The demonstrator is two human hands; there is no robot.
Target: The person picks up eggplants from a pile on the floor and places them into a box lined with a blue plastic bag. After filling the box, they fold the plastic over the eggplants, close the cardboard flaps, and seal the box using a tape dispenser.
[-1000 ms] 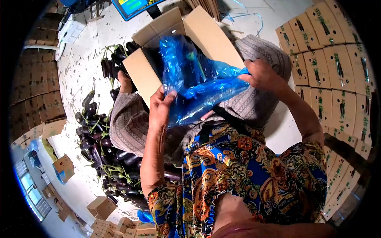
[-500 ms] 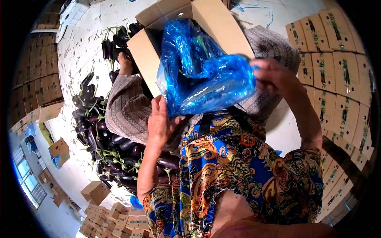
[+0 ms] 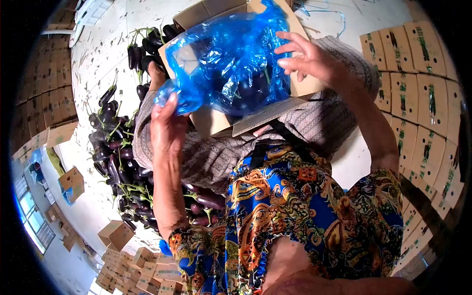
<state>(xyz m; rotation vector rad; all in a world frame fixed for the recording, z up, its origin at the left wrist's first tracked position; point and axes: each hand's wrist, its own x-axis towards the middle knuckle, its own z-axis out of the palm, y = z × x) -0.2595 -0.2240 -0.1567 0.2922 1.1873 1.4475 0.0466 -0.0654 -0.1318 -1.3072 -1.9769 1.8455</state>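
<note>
A blue plastic bag (image 3: 226, 59) lies over the eggplants in an open cardboard box (image 3: 305, 87) between my legs. Dark eggplants (image 3: 250, 96) show through the film. My left hand (image 3: 169, 120) pinches a gathered edge of the bag at the box's near left corner. My right hand (image 3: 309, 59) is over the box's right side, its fingers spread beside the bag and holding nothing.
A large heap of loose eggplants (image 3: 123, 167) covers the floor to my left, with smaller groups (image 3: 142, 49) by my foot. Stacked cartons (image 3: 418, 98) line the right side, and more boxes (image 3: 142, 270) stand at lower left. Blue string (image 3: 324, 11) lies on the floor beyond the box.
My right hand has let go of the bag's edge and its fingers have spread. My left hand has moved left, pulling the bag's edge outward. The bag now spreads across the box opening.
</note>
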